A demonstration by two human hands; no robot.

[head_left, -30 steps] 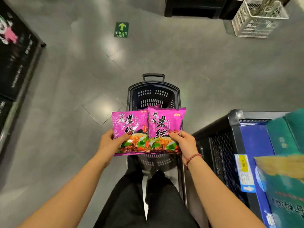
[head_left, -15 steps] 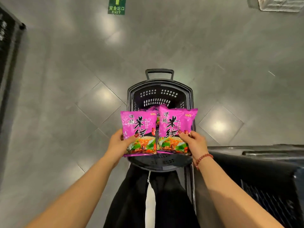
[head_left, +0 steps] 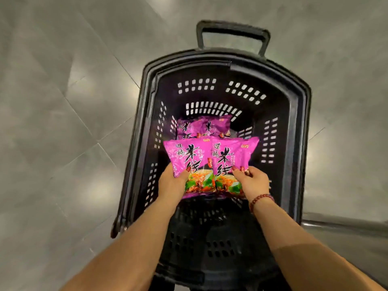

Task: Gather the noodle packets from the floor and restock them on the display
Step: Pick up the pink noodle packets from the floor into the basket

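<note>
Since half a second ago the view has tipped down and closed in on the black basket (head_left: pixel 302 122), which now fills the middle. Both hands have come down with their packets into its mouth, and the display frame at the right has slid almost out of sight.

Grey tiled floor (head_left: pixel 63 122) lies at the left, open beside the basket. The left hand (head_left: pixel 171 183) grips the lower left corner of the left packet (head_left: pixel 189 156), thumb on the printed face and fingers underneath. The right packet (head_left: pixel 233 156) sits against it, their inner edges meeting, and the right hand (head_left: pixel 254 182), a beaded bracelet (head_left: pixel 261 199) on its wrist, has its fingers curled round that packet's lower right part. Held flat and side by side like this, the pair looks ready to go down as one layer.

Beneath and farther off, more pink packets (head_left: pixel 201 126) lie on the basket bottom near the far wall. The held pair stands apart from both side walls, so there is room to lower it. The carry handle (head_left: pixel 233 31) rises at the far end, out of the way. A metal rail (head_left: pixel 344 225) crosses the near right.
</note>
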